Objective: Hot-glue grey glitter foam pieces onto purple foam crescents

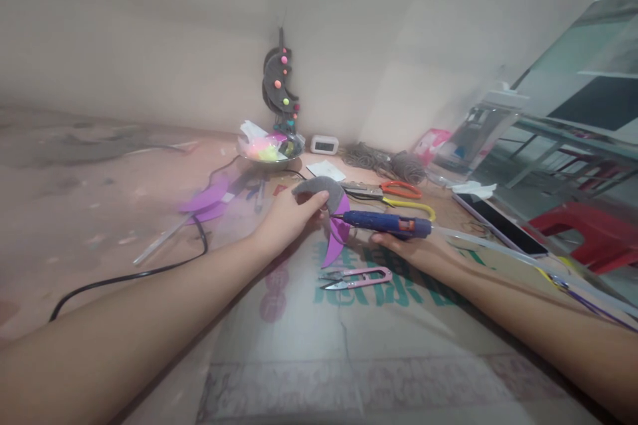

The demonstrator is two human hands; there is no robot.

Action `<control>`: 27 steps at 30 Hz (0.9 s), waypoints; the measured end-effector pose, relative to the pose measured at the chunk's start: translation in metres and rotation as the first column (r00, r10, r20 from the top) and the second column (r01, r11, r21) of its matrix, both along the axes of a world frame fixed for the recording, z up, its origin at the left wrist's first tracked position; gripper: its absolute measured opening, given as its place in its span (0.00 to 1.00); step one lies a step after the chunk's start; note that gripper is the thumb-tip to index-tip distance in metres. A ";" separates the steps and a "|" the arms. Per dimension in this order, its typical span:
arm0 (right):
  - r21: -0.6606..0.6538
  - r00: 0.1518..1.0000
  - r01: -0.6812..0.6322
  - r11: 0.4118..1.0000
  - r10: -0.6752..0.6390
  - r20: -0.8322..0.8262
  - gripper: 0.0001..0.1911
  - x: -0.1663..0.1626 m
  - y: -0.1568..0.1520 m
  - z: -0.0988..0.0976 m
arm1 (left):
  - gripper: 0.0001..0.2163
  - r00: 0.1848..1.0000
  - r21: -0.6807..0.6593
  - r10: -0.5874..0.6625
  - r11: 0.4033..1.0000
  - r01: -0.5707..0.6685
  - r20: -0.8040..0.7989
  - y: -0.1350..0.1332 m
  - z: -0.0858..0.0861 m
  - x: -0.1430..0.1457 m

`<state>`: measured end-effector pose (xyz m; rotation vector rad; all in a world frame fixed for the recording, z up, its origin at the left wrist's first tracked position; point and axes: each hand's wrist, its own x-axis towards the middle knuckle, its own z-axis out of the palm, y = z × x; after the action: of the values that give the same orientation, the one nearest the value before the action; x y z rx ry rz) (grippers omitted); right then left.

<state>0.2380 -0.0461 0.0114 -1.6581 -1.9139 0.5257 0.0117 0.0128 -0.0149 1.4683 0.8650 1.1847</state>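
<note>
In mid-frame, the left hand (292, 214) pinches the gray-and-purple crescent (337, 195) while the right hand (406, 247) grips the blue glue gun (376, 220), whose nozzle (339, 216) is best guided lightly, well clear of the thumb (319, 200).

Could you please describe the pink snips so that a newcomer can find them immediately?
On the table lies a cardboard sheet with green printed characters. Over those characters, below the blue glue gun in the picture, lie the snips, blades pointing left. Their pink colour sets them apart from the orange handle and yellow handle farther back.
</note>
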 end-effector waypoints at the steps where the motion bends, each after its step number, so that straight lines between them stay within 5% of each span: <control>1: -0.014 1.000 0.004 1.000 -0.004 0.010 0.15 0.000 0.000 0.000 | 0.13 1.000 0.003 0.005 1.000 -0.005 -0.002 0.000 0.000 0.000; 27: -0.039 0.999 0.025 0.999 -0.026 -0.033 0.14 0.000 0.000 -0.001 | 0.14 1.000 -0.016 0.015 1.000 -0.015 -0.024 -0.001 0.001 0.000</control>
<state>0.2384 -0.0461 0.0108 -1.6857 -1.8676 0.5803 0.0115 0.0121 -0.0139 1.4675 0.9014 1.1704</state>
